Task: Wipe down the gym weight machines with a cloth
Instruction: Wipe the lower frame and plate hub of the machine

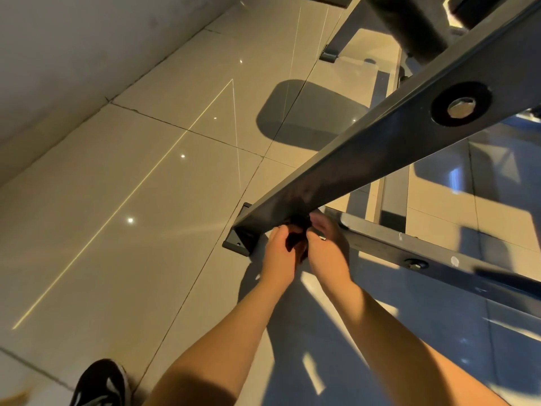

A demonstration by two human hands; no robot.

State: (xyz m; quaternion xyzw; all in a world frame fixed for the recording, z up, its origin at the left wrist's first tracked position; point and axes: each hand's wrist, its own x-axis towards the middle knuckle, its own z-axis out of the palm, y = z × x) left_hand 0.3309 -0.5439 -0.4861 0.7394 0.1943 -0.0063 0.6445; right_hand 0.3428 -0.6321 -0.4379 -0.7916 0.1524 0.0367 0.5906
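Observation:
A dark cloth (pixel 296 240) is bunched between my two hands, low down by the foot of a black weight machine. My left hand (pixel 280 253) grips the cloth from the left with curled fingers. My right hand (pixel 327 247) holds it from the right, fingers curled round its top. Just above them runs the machine's slanted black steel beam (pixel 380 148), with a bolt and washer (pixel 461 105) higher up. A lower frame bar (pixel 409 250) extends to the right behind my right hand. Part of the cloth is hidden under the beam.
The beam ends at a black foot plate (pixel 238 243) on glossy beige floor tiles (pixel 131 186). A wall (pixel 58 54) runs along the left. My black shoe (pixel 101 385) stands at the bottom left. More machine frame and a dark padded part (pixel 409 24) fill the top right.

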